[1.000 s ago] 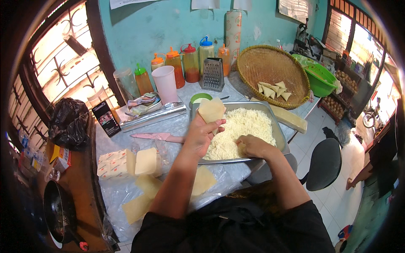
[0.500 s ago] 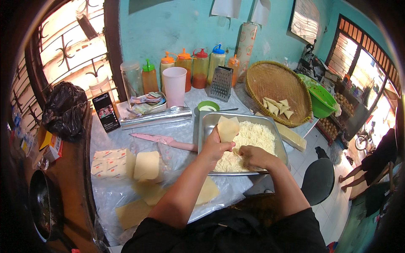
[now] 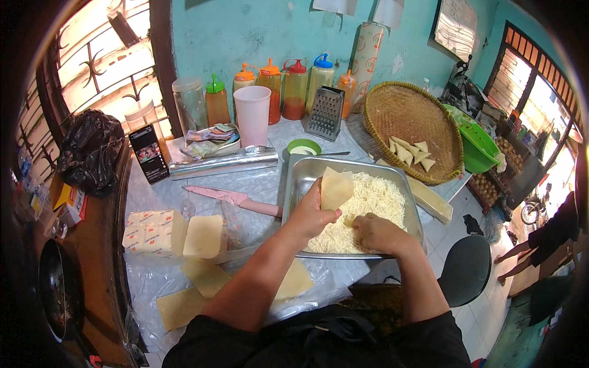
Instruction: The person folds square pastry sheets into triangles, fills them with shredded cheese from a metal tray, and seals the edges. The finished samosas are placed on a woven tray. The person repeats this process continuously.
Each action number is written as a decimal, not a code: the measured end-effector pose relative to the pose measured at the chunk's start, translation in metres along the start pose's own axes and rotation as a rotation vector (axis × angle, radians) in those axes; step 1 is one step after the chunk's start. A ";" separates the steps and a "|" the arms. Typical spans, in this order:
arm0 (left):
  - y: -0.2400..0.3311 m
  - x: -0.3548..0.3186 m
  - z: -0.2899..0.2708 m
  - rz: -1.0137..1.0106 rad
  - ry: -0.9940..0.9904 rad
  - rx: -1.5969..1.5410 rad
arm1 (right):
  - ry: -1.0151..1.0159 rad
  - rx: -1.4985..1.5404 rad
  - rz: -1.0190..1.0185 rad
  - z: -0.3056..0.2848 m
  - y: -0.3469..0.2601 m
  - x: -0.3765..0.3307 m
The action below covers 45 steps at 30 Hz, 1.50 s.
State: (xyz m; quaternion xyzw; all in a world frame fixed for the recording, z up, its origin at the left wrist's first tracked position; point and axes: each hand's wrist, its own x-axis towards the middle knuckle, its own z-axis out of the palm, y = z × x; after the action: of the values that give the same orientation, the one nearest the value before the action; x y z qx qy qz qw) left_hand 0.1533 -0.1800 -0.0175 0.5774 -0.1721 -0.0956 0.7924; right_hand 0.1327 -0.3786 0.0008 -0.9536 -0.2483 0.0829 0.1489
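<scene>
The tray (image 3: 302, 173) is glossy metal, the basket (image 3: 423, 113) rough weave, the cup (image 3: 252, 115) matt plastic.

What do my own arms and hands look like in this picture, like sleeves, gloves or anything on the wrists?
Your left sleeve and right sleeve are short, plain and black, leaving both forearms bare. Your left hand and right hand wear no gloves, and no watch or bracelet shows on either wrist.
</scene>
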 end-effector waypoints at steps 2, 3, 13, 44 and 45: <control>-0.001 0.000 0.001 0.019 -0.001 0.021 | 0.003 0.075 0.103 -0.001 -0.003 0.002; -0.002 0.000 0.002 0.038 -0.002 0.018 | 0.010 0.107 0.089 -0.003 -0.002 0.003; -0.009 0.001 0.001 0.075 -0.021 0.032 | 0.425 0.818 0.249 -0.034 0.016 0.007; -0.003 -0.004 0.004 -0.092 -0.168 0.066 | 0.520 0.823 -0.207 -0.014 -0.042 0.031; -0.002 -0.005 0.004 -0.085 -0.167 0.064 | 0.336 1.041 -0.234 -0.014 -0.040 0.032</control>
State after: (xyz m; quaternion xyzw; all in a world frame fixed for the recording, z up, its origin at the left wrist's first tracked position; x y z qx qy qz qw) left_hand 0.1474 -0.1823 -0.0193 0.5992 -0.2160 -0.1711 0.7517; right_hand 0.1452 -0.3325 0.0245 -0.7203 -0.2517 0.0245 0.6459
